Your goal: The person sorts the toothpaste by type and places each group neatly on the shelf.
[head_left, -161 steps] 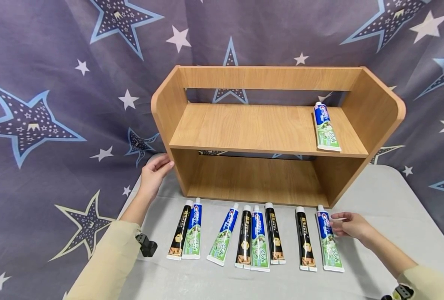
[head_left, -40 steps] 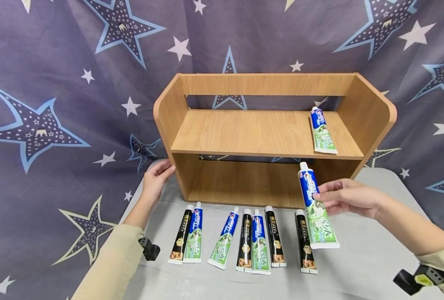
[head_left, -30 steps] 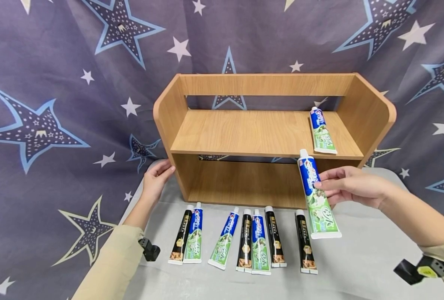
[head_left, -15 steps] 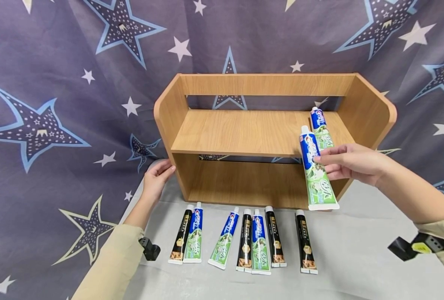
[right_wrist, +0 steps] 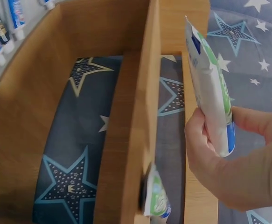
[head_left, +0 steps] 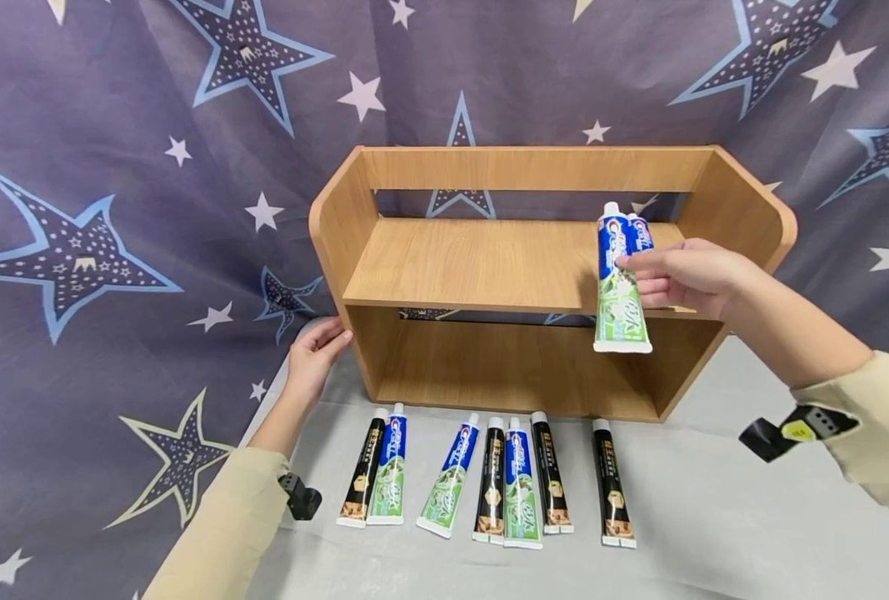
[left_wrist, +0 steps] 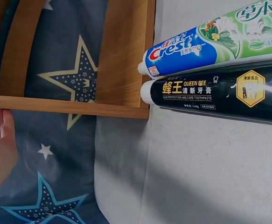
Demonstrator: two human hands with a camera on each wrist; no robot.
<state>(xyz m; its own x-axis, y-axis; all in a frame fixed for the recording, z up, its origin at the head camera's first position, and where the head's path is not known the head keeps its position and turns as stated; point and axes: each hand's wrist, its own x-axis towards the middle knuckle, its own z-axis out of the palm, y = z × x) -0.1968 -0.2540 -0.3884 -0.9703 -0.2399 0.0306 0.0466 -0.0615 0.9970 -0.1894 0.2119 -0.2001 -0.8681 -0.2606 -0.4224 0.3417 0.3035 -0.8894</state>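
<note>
My right hand (head_left: 695,275) pinches a blue and green Crest toothpaste tube (head_left: 621,308) between thumb and fingers, cap upward. The tube overlaps the front of the upper shelf (head_left: 481,258) in the head view. Partly behind it, a second Crest tube (head_left: 641,236) lies on that shelf; the right wrist view shows its crimped end (right_wrist: 156,198) near the board's edge. With its fingertips, my left hand (head_left: 312,358) touches the outer left side of the wooden shelf unit (head_left: 339,225). Nearest to this hand on the table are a black Queen Bee tube (left_wrist: 210,91) and a Crest tube (left_wrist: 196,51).
More toothpaste tubes lie in a loose row before the unit, among them a tilted Crest tube (head_left: 450,479) and a black tube (head_left: 613,487) at the right end. The lower shelf (head_left: 519,367) holds nothing. A star-patterned curtain (head_left: 152,167) hangs behind.
My right hand has taken the rightmost Crest tube off the table and raised it to the upper shelf's height. My left hand has stayed at the unit's side.
</note>
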